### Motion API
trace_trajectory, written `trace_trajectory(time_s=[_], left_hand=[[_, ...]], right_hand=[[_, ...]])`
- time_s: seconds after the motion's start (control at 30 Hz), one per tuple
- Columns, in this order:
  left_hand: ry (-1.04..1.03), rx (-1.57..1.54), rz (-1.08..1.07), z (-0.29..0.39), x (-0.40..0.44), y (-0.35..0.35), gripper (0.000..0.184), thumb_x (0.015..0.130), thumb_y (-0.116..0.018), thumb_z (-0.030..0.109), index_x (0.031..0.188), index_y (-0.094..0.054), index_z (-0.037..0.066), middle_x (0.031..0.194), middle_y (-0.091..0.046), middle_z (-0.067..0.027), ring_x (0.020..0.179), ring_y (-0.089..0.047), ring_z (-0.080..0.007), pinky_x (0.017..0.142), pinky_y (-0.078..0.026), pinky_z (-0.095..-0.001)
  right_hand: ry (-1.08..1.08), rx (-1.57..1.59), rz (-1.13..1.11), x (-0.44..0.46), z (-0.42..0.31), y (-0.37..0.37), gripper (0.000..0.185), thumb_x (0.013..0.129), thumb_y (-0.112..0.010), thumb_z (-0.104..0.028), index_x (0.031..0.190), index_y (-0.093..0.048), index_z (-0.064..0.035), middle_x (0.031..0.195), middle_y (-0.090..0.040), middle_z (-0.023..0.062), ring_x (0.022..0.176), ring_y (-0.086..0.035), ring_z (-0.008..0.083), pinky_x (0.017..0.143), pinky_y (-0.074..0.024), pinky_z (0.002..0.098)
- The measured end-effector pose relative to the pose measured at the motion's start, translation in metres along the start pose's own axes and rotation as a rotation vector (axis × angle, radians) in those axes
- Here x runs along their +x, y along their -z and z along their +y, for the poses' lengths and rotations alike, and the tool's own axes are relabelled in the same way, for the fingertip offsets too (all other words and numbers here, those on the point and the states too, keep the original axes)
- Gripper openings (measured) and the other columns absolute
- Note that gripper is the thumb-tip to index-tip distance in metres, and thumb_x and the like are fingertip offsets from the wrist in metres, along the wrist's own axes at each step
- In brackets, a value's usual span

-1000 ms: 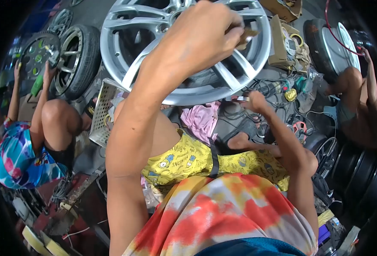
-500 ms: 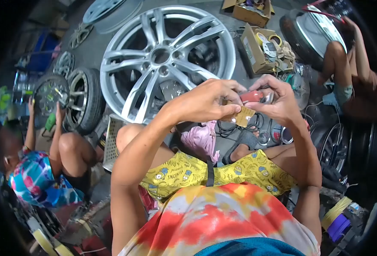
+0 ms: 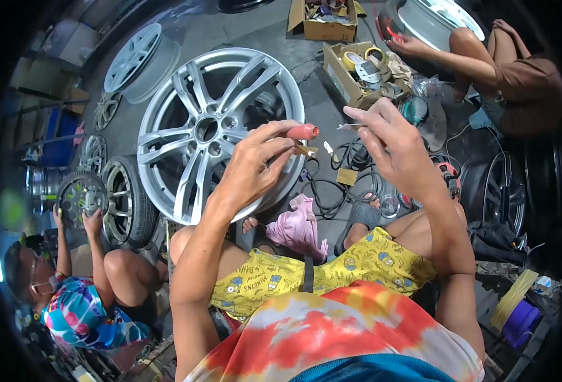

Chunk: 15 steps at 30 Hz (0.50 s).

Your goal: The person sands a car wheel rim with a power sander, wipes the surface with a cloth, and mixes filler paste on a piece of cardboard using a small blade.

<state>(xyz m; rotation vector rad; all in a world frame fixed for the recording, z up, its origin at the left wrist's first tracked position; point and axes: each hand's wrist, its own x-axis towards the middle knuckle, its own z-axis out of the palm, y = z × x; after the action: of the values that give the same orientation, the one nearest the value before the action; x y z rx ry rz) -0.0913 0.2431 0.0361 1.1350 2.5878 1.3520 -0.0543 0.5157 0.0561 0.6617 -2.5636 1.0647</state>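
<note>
Before the large silver wheel rim [image 3: 206,130], my left hand [image 3: 255,162] is closed around a small red tube [image 3: 302,132], its open end pointing right. A brown piece of sandpaper [image 3: 306,151] also sticks out of its fingers. To the right, my right hand [image 3: 392,143] pinches a small thin whitish piece [image 3: 351,127] between thumb and fingers. The two hands are apart. A square of brown sandpaper [image 3: 347,176] lies below them among black cables. Pink cloth [image 3: 297,228] lies on the floor between my legs.
A cardboard box of tape rolls [image 3: 351,83] stands beyond my right hand, another box [image 3: 322,28] behind it. A person [image 3: 80,305] holds a wheel at the left; another person [image 3: 523,89] sits at the upper right beside a rim. Tires stand at the left.
My hands came together around the red tube and have since moved apart, the left keeping the tube. The view has shifted, and the co-worker at the right has lowered an arm.
</note>
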Motion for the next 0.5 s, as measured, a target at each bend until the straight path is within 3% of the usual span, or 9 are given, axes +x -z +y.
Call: trace_trajectory(time_s=[0.03,0.23,0.5], left_hand=[[-0.020,0.058,0.004,-0.003,0.000,0.000,0.023,0.085,-0.068,-0.005,0.106,-0.075,0.001,0.125,-0.068,-0.0129,0.111,-0.068,-0.0297,0.092,-0.055,-0.0378],[-0.060,0.210,0.005,-0.004,-0.002,0.001,0.023,0.083,-0.069,-0.004,0.104,-0.075,0.003,0.124,-0.069,-0.0105,0.110,-0.067,-0.0297,0.094,-0.053,-0.0394],[-0.104,0.296,0.002,-0.005,-0.006,0.003,0.023,0.081,-0.071,-0.001,0.104,-0.074,0.003,0.125,-0.068,-0.0107,0.110,-0.066,-0.0321,0.094,-0.051,-0.0419]], right_hand=[[0.020,-0.016,0.016,-0.001,-0.001,-0.002,0.029,0.092,-0.067,-0.006,0.121,-0.066,-0.0048,0.097,-0.057,0.0136,0.077,-0.064,0.0318,0.066,-0.0518,0.0410],[0.076,0.018,0.072,-0.003,-0.002,-0.009,0.017,0.086,-0.072,-0.002,0.101,-0.064,-0.0039,0.092,-0.059,0.0112,0.075,-0.065,0.0325,0.065,-0.0525,0.0414],[0.150,-0.048,0.067,0.003,-0.004,-0.019,0.020,0.083,-0.075,-0.001,0.100,-0.065,-0.0041,0.090,-0.059,0.0106,0.075,-0.065,0.0317,0.065,-0.0528,0.0409]])
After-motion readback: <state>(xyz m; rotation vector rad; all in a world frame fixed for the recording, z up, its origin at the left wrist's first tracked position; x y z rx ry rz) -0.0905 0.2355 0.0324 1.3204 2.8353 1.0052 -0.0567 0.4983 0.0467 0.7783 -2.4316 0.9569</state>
